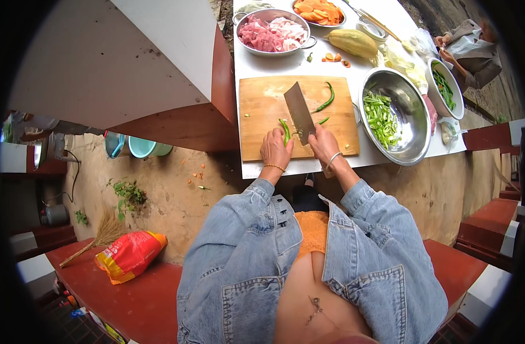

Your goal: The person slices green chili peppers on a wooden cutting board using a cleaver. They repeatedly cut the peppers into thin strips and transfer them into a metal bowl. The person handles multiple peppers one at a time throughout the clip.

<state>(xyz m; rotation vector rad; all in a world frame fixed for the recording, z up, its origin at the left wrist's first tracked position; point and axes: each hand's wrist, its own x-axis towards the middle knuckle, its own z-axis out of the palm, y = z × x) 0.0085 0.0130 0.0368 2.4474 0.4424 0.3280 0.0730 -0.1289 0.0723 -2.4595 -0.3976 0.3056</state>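
Note:
A green chili pepper (285, 129) lies on the wooden cutting board (260, 101) under the fingers of my left hand (274, 149), which hold it at the lower left. My right hand (327, 145) grips the handle of a cleaver (297, 109). Its broad blade slants up and left over the middle of the board, with pale bits near its lower edge. To the right of the blade rest a curved green chili (330, 98) and a short green piece (324, 121) beside my right fingers. Sliced green peppers (380, 118) fill the left side of a steel basin (411, 112) beside the board.
Beyond the board stand a steel pan of sliced meat (267, 36), a bowl of carrot slices (318, 12) and a yellowish gourd (352, 43). A white bowl of green vegetables (458, 101) sits right, near another person (473, 56). A red-and-white pillar (159, 73) borders the table's left.

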